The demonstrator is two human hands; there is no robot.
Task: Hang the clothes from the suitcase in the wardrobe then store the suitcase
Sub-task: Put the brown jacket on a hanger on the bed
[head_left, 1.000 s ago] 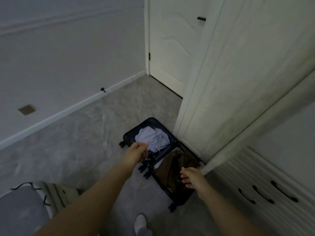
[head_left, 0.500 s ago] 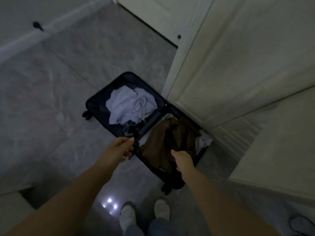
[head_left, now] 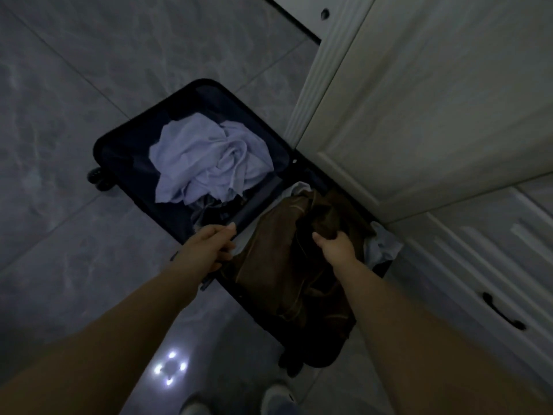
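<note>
Two hands were down in the open suitcase (head_left: 125, 151), which was lying flat on the grey tile floor (head_left: 59, 85) right up against the white wardrobe door (head_left: 434, 100). Half a second earlier the right hand (head_left: 336, 247) was only stretched out over the brown garment (head_left: 278, 265); by this moment its fingers had been curled into the fabric near the top of the pile, so a fistful of brown cloth was being gripped. The left hand (head_left: 209, 247) had been brought in closer too, and was set at the near edge of the divider between the two halves. Its fingers looked loosely bent, but whether anything was actually pinched there couldn't be made out in the dim light.

Nothing had been lifted out yet, tbh. The pale lavender garment (head_left: 209, 163) was left crumpled in the far half, and a bit of white cloth (head_left: 381, 244) was poking out beside the brown one, near the wardrobe's drawer front (head_left: 478, 265).

So the first pickup could be called started, not done. Probably the brown piece was meant to be pulled up and hung first. Everything else, the suitcase storage included, was still to be done.
</note>
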